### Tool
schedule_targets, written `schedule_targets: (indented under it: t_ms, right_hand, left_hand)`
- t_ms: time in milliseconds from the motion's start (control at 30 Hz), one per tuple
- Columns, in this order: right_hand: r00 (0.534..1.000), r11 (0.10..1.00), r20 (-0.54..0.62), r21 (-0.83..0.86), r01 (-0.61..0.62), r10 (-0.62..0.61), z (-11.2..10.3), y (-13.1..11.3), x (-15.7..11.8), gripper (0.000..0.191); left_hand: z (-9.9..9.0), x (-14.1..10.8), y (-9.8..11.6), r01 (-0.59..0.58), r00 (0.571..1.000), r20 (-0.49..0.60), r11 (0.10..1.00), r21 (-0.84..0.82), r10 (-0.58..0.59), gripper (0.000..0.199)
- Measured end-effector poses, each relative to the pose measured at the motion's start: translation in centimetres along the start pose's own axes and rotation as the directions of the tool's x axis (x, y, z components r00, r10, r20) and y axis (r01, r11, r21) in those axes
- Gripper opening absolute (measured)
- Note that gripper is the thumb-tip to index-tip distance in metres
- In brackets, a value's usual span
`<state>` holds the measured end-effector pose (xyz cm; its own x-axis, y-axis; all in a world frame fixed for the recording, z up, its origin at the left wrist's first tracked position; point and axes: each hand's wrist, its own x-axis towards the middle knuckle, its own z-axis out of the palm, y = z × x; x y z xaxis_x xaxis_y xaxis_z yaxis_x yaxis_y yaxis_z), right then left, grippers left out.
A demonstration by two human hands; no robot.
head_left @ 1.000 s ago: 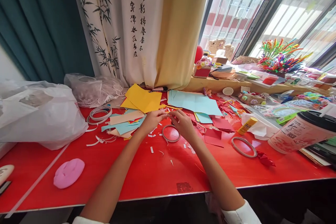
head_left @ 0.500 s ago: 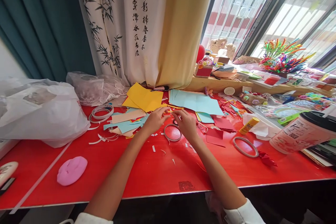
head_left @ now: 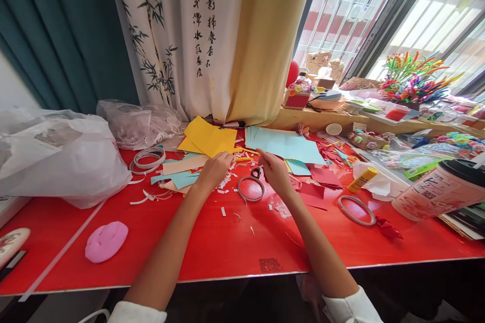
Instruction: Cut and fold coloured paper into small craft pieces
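Observation:
Over the middle of the red table (head_left: pixel 151 252), my left hand (head_left: pixel 215 170) has its fingers closed beside the yellow paper sheets (head_left: pixel 214 136). What those fingers hold, if anything, is hidden. Across a gap, my right hand (head_left: pixel 275 171) pinches with thumb and forefinger near the light blue paper (head_left: pixel 286 144); anything in the pinch is too small to name. Narrow yellow paper strips (head_left: pixel 244 158) show between the hands; I cannot tell whether either hand touches them. Below lie a roll of thin tape (head_left: pixel 250 188) and a black scissor handle (head_left: pixel 256 172).
Paper scraps (head_left: pixel 182 179) lie to the left, with more tape rolls (head_left: pixel 147 159) and a pink lump (head_left: pixel 106 242). On the right are red paper (head_left: pixel 312 195), a glue stick (head_left: pixel 362 180), another tape ring (head_left: pixel 356 210) and a large cup (head_left: pixel 435 189). A white plastic bag (head_left: pixel 60 156) fills the left side.
My hands were almost together over the yellow strips. Now they have moved apart, the left one to the left and the right one slightly to the right. The view has shifted slightly.

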<state>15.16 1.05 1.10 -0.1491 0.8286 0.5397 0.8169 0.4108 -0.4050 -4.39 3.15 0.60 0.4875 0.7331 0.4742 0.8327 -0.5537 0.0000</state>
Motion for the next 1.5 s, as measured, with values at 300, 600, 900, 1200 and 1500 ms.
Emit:
schedule_targets:
  t_ms: [300,600,900,1200,1500]
  right_hand:
    - [0.992,0.891,0.111,-0.454,0.003,0.053,0.3,-0.3,-0.4,0.040]
    - [0.996,0.884,0.071,-0.466,-0.020,0.060,0.0,-0.2,-0.4,0.038]
    - [0.991,0.886,0.096,-0.462,-0.036,0.090,-0.1,-0.4,-0.4,0.037]
    - [0.980,0.897,0.157,-0.440,-0.038,0.119,-0.1,-0.3,-0.3,0.035]
    - [0.964,0.898,0.210,-0.436,-0.054,0.160,-0.2,-0.5,-0.2,0.035]
  left_hand:
    - [0.4,0.3,0.0,0.139,0.983,0.142,0.978,-0.155,-0.117,0.030]
    - [1.2,0.3,-0.4,0.184,0.978,0.119,0.977,-0.109,-0.171,0.032]
    - [1.3,0.4,-0.6,0.171,0.981,0.121,0.975,-0.142,-0.154,0.033]
    - [1.9,0.4,-1.1,0.139,0.980,0.158,0.984,-0.111,-0.120,0.029]
    - [1.2,0.3,-0.5,0.224,0.949,0.246,0.970,-0.097,-0.195,0.040]
